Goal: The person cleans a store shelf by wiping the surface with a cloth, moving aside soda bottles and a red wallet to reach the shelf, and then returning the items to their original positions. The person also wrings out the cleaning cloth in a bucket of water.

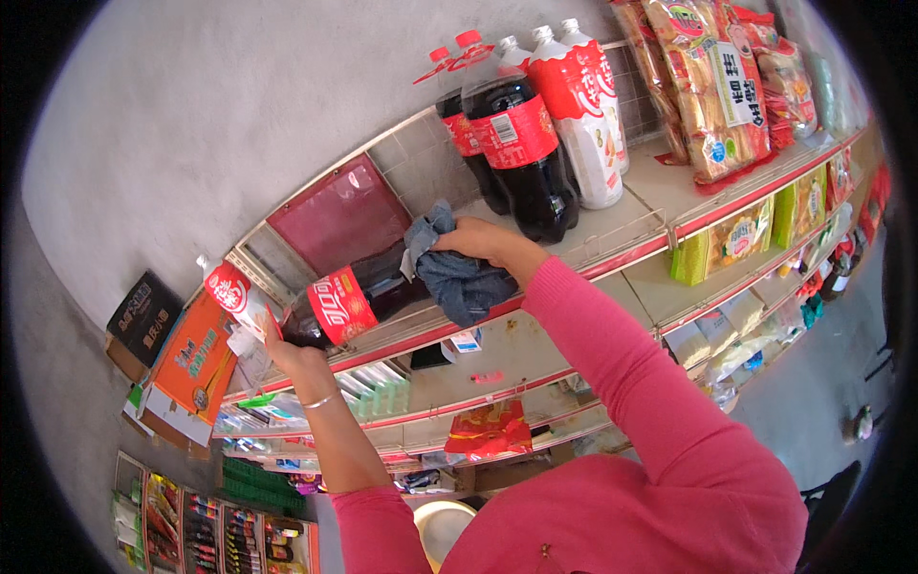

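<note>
My left hand is at the base of a large cola bottle with a red label, which lies tilted over the top shelf; its fingers are partly hidden. My right hand grips a crumpled blue-grey cloth at the bottle's other end, and the cloth hides the cap end. Right of the cloth stand more cola bottles and white-and-red drink bottles. Another white-and-red bottle stands just beyond my left hand.
A dark red panel leans at the shelf's back. Bagged snacks stand at the upper right. An orange carton and a black carton are at the left. The shelf's red front edge has a wire rail; goods fill lower shelves.
</note>
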Demonstrator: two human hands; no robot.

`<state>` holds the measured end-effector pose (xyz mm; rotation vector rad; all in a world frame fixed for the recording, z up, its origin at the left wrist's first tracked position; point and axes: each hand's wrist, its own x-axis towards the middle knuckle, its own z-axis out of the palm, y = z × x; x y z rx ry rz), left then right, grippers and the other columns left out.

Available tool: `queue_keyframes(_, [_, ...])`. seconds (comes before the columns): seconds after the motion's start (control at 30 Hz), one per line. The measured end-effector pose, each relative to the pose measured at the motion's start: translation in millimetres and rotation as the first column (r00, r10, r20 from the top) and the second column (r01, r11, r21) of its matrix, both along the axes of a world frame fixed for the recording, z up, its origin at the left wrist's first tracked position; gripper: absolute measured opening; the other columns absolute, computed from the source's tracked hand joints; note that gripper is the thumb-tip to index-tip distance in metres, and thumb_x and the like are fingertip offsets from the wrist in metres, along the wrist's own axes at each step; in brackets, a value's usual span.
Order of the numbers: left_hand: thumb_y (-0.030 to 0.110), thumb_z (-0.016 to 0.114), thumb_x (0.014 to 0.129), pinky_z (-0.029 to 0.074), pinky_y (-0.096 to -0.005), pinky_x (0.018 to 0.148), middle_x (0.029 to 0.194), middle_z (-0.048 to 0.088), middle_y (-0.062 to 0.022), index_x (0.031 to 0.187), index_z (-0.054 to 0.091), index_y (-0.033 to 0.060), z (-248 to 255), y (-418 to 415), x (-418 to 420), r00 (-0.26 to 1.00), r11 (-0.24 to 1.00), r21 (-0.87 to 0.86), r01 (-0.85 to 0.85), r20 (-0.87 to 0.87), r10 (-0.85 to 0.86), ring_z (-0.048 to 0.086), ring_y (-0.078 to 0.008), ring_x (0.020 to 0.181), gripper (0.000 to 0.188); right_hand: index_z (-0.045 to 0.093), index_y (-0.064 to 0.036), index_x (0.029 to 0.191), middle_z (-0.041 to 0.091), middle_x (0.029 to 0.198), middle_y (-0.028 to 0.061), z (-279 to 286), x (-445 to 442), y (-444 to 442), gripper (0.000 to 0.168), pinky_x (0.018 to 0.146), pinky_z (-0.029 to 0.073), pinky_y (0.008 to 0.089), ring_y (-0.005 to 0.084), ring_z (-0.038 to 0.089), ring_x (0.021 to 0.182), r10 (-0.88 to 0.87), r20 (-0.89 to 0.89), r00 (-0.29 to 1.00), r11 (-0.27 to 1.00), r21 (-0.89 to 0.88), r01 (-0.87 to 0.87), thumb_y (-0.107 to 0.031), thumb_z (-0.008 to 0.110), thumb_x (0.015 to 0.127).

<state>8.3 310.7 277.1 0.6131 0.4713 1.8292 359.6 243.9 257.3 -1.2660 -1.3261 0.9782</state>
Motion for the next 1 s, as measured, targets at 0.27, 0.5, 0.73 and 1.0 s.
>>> queue_keyframes(0.27, [0.034,0.064,0.089,0.047,-0.0463,0.093,0.106,0.066,-0.0149,0.117,0.058,0.0061,34.9,-24.1,13.7,0.970,0.979,0.052,0.197,-0.154,-0.187,0.063,-0.0296,0.098,0.040,0.045,0.010,0.130,0.058,0.123,0.0271,-7.6,-0.9,-0.8,0.095,0.093,0.048,0.0380,0.0349,0.060,0.109,-0.025,0.205,0.978,0.996,0.087,0.007,-0.034,0.085,0.057])
queue_keyframes(0.5, [0.027,0.060,0.089,0.044,-0.0469,0.100,0.121,0.060,-0.0244,0.112,0.056,0.0008,57.6,-47.0,35.3,0.735,0.756,0.564,0.332,-0.657,0.167,0.059,-0.0351,0.110,0.035,0.052,0.001,0.128,0.059,0.124,0.0244,16.0,-16.9,-20.3,0.083,0.096,0.047,0.0401,0.0379,0.058,0.113,-0.391,0.255,0.885,0.914,0.221,0.340,-0.032,0.083,0.059])
queue_keyframes(0.73, [0.016,0.059,0.088,0.054,-0.0396,0.081,0.096,0.068,-0.0190,0.105,0.057,-0.0041,83.1,-41.5,100.9,0.893,0.894,0.437,0.098,-0.435,0.115,0.066,-0.0277,0.085,0.026,0.051,-0.008,0.125,0.050,0.127,0.0232,56.6,-105.5,-64.7,0.066,0.090,0.048,0.0465,0.0424,0.053,0.113,-0.573,0.251,0.780,0.559,0.816,0.148,-0.022,0.080,0.067])
queue_keyframes(1.0, [0.007,0.056,0.080,0.054,-0.0387,0.081,0.092,0.070,-0.0170,0.091,0.065,-0.0059,108.1,47.7,95.3,0.927,0.954,0.259,0.151,-0.373,-0.045,0.067,-0.0290,0.084,0.019,0.056,-0.005,0.116,0.058,0.118,0.0229,-14.8,-45.4,-96.5,0.055,0.087,0.050,0.0464,0.0419,0.059,0.106,-0.625,0.184,0.759,0.396,0.912,0.106,-0.014,0.076,0.065])
